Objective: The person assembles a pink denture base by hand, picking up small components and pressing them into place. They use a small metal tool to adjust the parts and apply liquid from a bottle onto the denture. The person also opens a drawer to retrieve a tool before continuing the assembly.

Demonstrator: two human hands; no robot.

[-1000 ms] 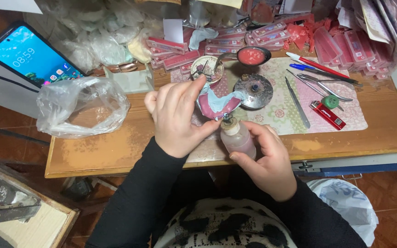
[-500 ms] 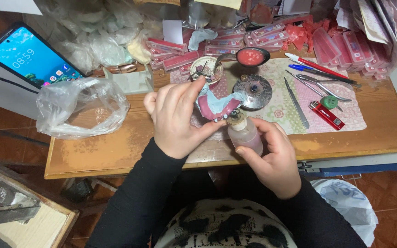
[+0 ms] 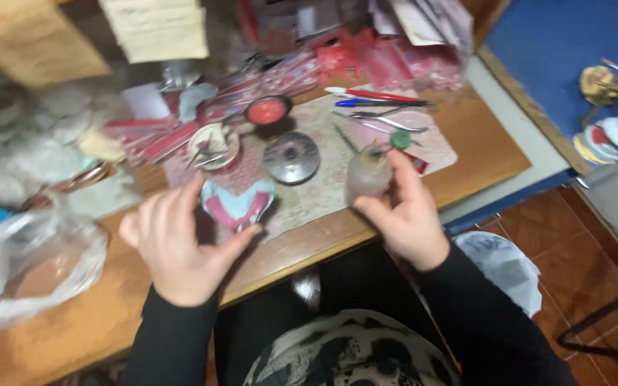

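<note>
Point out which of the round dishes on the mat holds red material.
The small dark dish at the far edge of the mat, filled with red. The grey metal disc nearer the hands holds none, and the pale dish contains small metal tools.

Matt wooden table (image 3: 73, 325), glossy metal disc (image 3: 291, 156), translucent plastic bottle (image 3: 366, 175).

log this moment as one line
left hand: holds pink and pale blue dental cast | right hand: holds small translucent squeeze bottle | below: patterned mat, wooden desk

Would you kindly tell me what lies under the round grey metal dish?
The round grey metal dish rests on a pale patterned mat covering the wooden table; whatever sits directly beneath the dish is hidden.
</note>
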